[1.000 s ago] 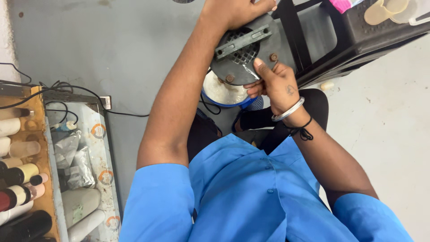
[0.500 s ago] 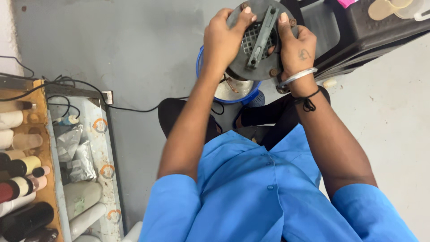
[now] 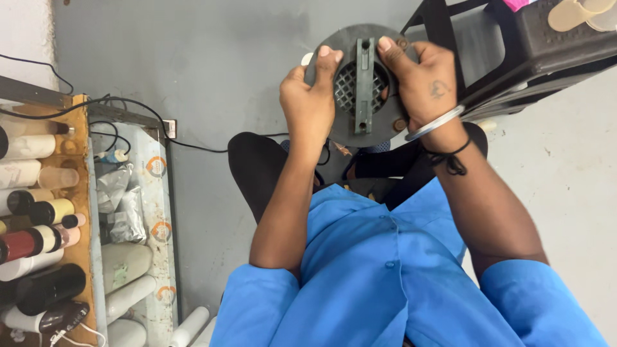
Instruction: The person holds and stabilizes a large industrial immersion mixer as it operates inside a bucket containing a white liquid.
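Note:
A round dark grey disc (image 3: 363, 132) with a mesh centre and a straight bar across it is held up in front of me. My left hand (image 3: 312, 103) grips its left rim, thumb on the face. On the disc's right rim, my right hand (image 3: 424, 80), with a metal bangle and black thread at the wrist, is closed. Both arms reach out from blue sleeves, above my lap in black trousers.
A black plastic stool or rack (image 3: 533, 51) stands at the upper right with pale cups (image 3: 575, 13) on it. At the left, a shelf (image 3: 90, 212) holds several bottles and tubes, with foil packets (image 3: 125, 202) and black cables (image 3: 128, 122) beside it. Grey floor lies beneath.
The disc has come away from the blue and white container and risen higher. Both hands now hold it by its rims, and the container is hidden behind it.

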